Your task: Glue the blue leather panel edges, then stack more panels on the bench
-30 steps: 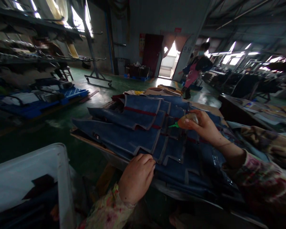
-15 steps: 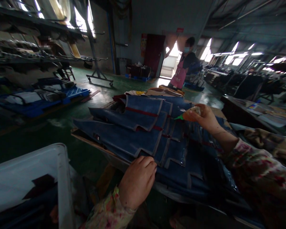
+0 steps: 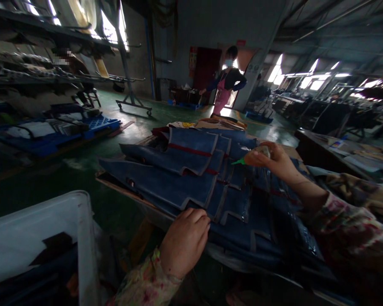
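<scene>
A fanned stack of blue fabric pieces (image 3: 191,178) with grey edges and red trim lies on a board before me. My left hand (image 3: 183,240) rests closed on the near edge of the stack, fingers curled onto the fabric. My right hand (image 3: 270,159) hovers over the far right of the stack, closed round a small squeeze bottle (image 3: 258,152) whose green nozzle (image 3: 238,161) points left at the fabric.
A white plastic bin (image 3: 41,238) with dark pieces stands at the near left. Blue pallets (image 3: 95,125) lie on the green floor at left. A person in a pink apron (image 3: 225,87) walks by the far doorway. Worktables (image 3: 338,148) stand at right.
The person in the apron has walked left across the doorway. My right hand rose slightly with the bottle, then settled over the far pieces. My left hand stayed put.
</scene>
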Demonstrator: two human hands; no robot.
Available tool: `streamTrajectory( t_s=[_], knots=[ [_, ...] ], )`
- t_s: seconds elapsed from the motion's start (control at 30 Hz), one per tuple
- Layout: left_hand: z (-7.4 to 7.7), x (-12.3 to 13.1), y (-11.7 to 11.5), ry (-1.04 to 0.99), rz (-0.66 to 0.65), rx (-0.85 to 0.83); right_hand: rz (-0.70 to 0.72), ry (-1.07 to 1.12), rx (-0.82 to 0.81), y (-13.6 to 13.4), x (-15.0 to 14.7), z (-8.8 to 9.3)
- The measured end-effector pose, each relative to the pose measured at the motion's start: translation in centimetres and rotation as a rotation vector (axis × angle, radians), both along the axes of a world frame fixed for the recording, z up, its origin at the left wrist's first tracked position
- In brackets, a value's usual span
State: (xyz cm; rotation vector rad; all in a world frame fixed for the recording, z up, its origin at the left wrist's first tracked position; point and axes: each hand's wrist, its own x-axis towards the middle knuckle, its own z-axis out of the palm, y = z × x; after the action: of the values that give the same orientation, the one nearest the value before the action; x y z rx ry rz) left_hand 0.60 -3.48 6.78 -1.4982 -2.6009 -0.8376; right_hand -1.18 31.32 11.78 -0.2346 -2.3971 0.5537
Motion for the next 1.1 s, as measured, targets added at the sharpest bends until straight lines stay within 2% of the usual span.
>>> streamTrajectory(
  t_s=[0.1, 0.23, 0.37, 0.53, 0.8, 1.1],
  knots=[
    [0.1, 0.0, 0.0, -0.007, -0.002, 0.0, 0.065, -0.109, -0.087, -2.0, 1.0, 0.6],
    [0.1, 0.0, 0.0, -0.009, 0.0, 0.0, 0.155, -0.15, -0.069, -4.2, 1.9, 0.9],
    [0.0, 0.0, 0.1, -0.011, -0.003, 0.005, 0.172, -0.167, -0.064, -5.1, 2.2, 0.9],
    [0.4, 0.0, 0.1, -0.023, -0.002, -0.016, 0.176, -0.163, -0.047, -4.4, 1.8, 0.7],
    [0.1, -0.1, 0.1, -0.024, -0.006, -0.01, 0.075, 0.005, 0.059, -0.8, -1.4, -0.6],
    [0.0, -0.1, 0.1, -0.015, 0.003, -0.013, 0.158, -0.155, -0.08, -1.8, -0.2, 0.3]
  ],
)
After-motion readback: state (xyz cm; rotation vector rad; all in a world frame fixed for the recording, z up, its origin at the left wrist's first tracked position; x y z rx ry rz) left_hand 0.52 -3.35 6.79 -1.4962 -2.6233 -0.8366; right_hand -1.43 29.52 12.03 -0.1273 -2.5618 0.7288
